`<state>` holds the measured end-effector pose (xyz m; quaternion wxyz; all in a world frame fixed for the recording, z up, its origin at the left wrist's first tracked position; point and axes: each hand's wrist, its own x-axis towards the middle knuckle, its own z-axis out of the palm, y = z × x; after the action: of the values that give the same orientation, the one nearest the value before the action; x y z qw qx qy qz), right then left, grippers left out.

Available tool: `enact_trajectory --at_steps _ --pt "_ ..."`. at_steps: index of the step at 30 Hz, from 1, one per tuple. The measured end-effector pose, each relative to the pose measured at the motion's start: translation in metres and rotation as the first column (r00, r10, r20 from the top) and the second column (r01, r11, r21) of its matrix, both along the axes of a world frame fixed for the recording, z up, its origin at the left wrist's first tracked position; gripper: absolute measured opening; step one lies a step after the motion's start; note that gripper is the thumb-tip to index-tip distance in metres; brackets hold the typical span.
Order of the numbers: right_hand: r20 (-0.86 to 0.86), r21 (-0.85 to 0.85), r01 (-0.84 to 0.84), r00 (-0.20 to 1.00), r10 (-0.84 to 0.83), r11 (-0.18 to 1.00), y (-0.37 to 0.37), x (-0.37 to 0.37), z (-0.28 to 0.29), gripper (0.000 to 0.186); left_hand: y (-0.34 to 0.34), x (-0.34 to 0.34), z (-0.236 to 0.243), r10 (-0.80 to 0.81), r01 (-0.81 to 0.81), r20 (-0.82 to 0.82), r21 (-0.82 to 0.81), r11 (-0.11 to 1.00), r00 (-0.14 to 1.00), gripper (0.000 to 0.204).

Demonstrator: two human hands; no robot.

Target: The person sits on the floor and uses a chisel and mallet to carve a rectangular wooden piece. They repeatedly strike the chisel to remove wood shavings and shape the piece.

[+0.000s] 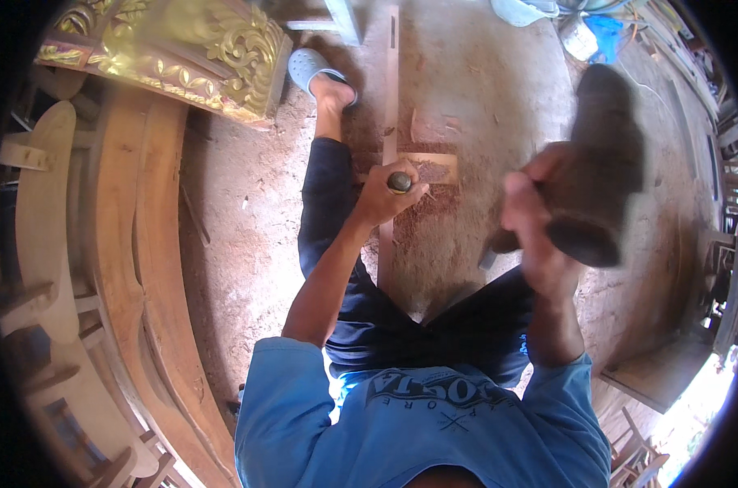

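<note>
Left hand (383, 198) clenches one handle (399, 182) over one strip's edge (392, 98); right hand (539, 224) grips one mallet (603, 163); one shirt (442, 447) bears lettering.

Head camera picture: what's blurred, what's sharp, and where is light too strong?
Head view: the right hand and the dark mallet are smeared, probably by motion; the left hand on the round-ended handle looks much crisper; glare washes out the lower right, near the dark round rim.

Washed-out daylight blazes at lower right, the dark mallet (600, 167) smears with motion, and fisheye edges bow into black corners!
</note>
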<state>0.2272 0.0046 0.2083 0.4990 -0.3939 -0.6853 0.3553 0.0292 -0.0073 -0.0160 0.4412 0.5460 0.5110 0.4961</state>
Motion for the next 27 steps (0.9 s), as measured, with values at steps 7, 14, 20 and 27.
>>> enact_trajectory --at_steps 7,14,20,27 --pt "0.696 -0.27 -0.094 0.669 0.262 0.958 0.029 -0.017 -0.114 0.029 -0.005 -0.002 -0.011 0.194 -0.179 0.075 -0.177 0.968 0.978 0.015" --pt "0.019 -0.154 -0.134 0.99 0.138 0.979 0.047 0.009 0.03 0.012 -0.004 -0.003 -0.016 0.093 -0.078 0.096 -0.145 0.986 0.991 0.023" --pt "0.339 0.173 0.035 0.936 -0.092 0.984 0.036 -0.044 -0.009 0.01 -0.003 0.0 -0.016 0.143 -0.14 -0.002 -0.212 0.967 0.99 0.018" --pt "0.63 -0.154 -0.13 0.751 0.199 0.979 0.034 -0.027 -0.087 0.03 -0.002 0.006 -0.007 0.205 -0.118 0.305 -0.281 0.952 0.93 0.012"
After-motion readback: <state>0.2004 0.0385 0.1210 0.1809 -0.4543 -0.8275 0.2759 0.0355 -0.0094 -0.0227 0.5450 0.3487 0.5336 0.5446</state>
